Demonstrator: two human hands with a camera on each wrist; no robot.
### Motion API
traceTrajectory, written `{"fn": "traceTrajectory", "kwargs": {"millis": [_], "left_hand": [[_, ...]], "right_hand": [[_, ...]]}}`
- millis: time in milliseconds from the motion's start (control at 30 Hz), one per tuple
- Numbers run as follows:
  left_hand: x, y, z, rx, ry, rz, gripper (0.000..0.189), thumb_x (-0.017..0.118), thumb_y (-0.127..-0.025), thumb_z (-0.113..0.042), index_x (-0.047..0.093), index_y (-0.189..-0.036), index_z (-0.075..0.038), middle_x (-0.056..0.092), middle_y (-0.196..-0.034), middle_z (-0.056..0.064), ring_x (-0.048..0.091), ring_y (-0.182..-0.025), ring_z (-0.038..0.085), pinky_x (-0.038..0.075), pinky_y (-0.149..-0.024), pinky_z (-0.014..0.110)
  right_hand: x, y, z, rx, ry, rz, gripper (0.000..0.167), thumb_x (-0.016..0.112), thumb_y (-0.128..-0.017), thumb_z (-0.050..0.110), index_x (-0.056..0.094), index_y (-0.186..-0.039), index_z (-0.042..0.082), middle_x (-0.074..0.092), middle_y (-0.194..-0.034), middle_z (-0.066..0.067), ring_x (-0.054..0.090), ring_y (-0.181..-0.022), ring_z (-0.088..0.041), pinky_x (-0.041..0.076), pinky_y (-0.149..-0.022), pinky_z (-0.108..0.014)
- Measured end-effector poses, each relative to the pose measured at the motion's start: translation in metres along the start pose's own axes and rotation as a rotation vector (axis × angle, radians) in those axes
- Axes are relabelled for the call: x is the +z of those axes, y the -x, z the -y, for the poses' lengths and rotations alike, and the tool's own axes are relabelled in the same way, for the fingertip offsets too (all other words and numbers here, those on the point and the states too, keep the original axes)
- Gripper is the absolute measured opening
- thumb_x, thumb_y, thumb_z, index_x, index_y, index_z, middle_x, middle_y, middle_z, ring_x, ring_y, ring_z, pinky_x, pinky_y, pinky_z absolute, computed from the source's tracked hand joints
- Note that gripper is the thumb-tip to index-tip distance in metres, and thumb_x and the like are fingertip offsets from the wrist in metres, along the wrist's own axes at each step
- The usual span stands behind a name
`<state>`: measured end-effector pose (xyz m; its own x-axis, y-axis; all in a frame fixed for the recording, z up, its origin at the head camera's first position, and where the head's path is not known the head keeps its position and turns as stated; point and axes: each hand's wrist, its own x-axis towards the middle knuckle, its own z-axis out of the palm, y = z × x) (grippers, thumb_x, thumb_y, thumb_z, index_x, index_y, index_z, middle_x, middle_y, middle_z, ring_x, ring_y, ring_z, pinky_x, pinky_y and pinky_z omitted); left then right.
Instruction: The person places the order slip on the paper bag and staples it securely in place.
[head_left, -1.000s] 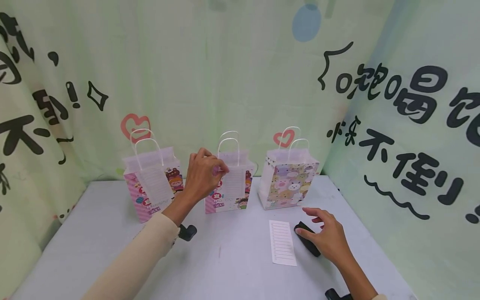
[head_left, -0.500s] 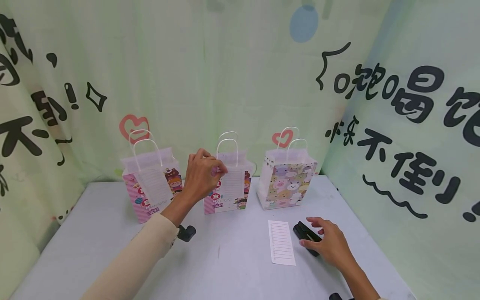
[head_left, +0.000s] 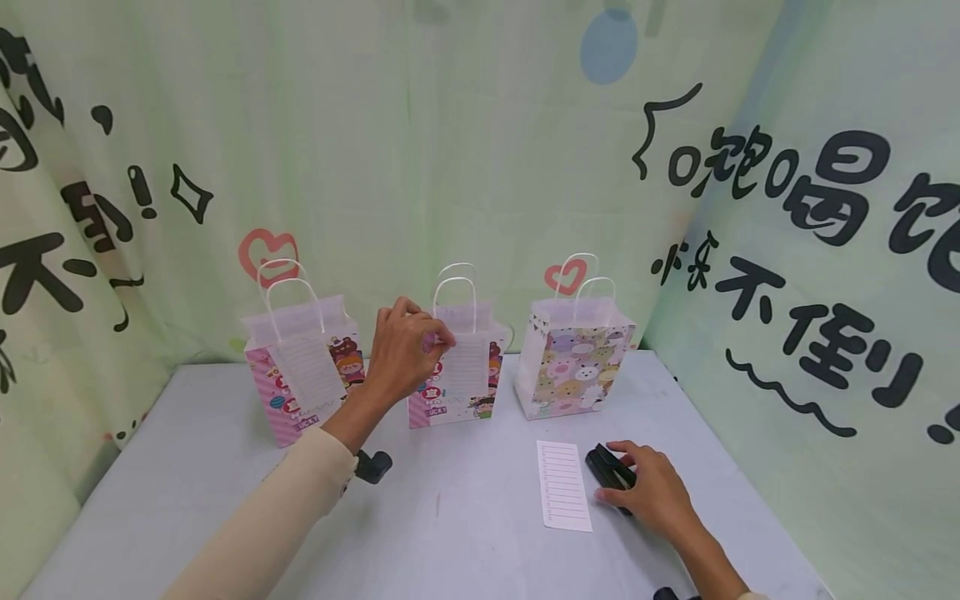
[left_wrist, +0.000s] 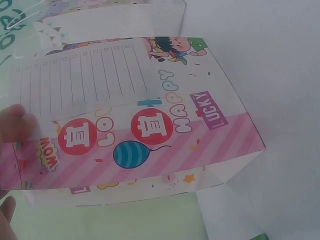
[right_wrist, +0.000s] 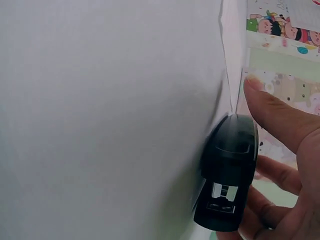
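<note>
My left hand (head_left: 408, 346) pinches the top edge of a lined paper slip (head_left: 467, 367) against the front of the middle pink gift bag (head_left: 450, 410). In the left wrist view, the thumb (left_wrist: 17, 124) presses on the slip's edge, with another finger behind the bag. My right hand (head_left: 652, 492) curls round a black stapler (head_left: 606, 468) on the table. The right wrist view shows the stapler (right_wrist: 227, 165) end-on, fingers along its side and the thumb (right_wrist: 270, 107) by its far end. A second lined slip (head_left: 564, 487) lies flat left of the stapler.
A matching pink gift bag (head_left: 270, 375) with a slip on its front stands at left. At right stands a gift bag with cartoon animals (head_left: 585, 367). All have white loop handles. The white table (head_left: 450, 533) meets patterned curtains (head_left: 480, 167) behind and at right.
My right hand has moved down onto the stapler, its fingers and thumb drawing in around it. The stapler has turned slightly. My left hand stays on the middle bag.
</note>
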<state>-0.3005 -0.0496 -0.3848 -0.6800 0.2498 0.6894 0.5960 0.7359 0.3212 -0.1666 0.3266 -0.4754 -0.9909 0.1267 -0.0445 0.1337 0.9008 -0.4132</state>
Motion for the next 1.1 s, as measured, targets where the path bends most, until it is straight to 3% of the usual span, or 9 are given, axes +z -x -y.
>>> {"fn": "traceTrajectory", "kwargs": {"millis": [167,367,700,1100], "left_hand": [[0.000,0.000,0.000,0.000,0.005,0.001,0.006,0.082,-0.093,-0.020,0.086,-0.094,-0.017,0.083,-0.098,0.004,0.055,-0.101,0.023,0.042,-0.094,0.046],[0.001,-0.001,-0.001,-0.002,0.011,0.012,0.005,0.082,-0.093,-0.019,0.086,-0.094,-0.016,0.083,-0.097,0.005,0.055,-0.101,0.024,0.042,-0.095,0.046],[-0.001,-0.002,-0.001,0.001,-0.001,0.005,0.006,0.083,-0.093,-0.020,0.086,-0.094,-0.016,0.083,-0.096,0.005,0.055,-0.102,0.024,0.042,-0.094,0.046],[-0.001,-0.001,-0.001,-0.002,0.003,0.017,0.006,0.083,-0.092,-0.019,0.086,-0.094,-0.015,0.082,-0.094,0.005,0.055,-0.102,0.024,0.042,-0.095,0.047]], "right_hand": [[0.003,-0.004,0.000,0.018,0.087,0.033,0.094,0.099,-0.069,0.045,0.060,-0.145,0.005,0.065,-0.127,-0.027,0.059,-0.110,-0.037,0.052,-0.093,-0.059],[0.003,-0.005,-0.001,0.026,0.111,0.036,0.089,0.098,-0.071,0.043,0.060,-0.138,-0.002,0.065,-0.122,-0.026,0.059,-0.104,-0.035,0.052,-0.092,-0.056],[-0.008,0.001,0.023,-0.082,-0.018,-0.028,0.070,0.092,-0.082,0.029,0.059,-0.138,0.002,0.066,-0.124,-0.020,0.062,-0.110,-0.033,0.053,-0.095,-0.056],[-0.016,-0.003,0.058,-0.119,-0.214,-0.021,0.072,0.089,-0.087,0.037,0.054,-0.143,0.008,0.068,-0.133,-0.022,0.064,-0.114,-0.034,0.060,-0.097,-0.056]]}}
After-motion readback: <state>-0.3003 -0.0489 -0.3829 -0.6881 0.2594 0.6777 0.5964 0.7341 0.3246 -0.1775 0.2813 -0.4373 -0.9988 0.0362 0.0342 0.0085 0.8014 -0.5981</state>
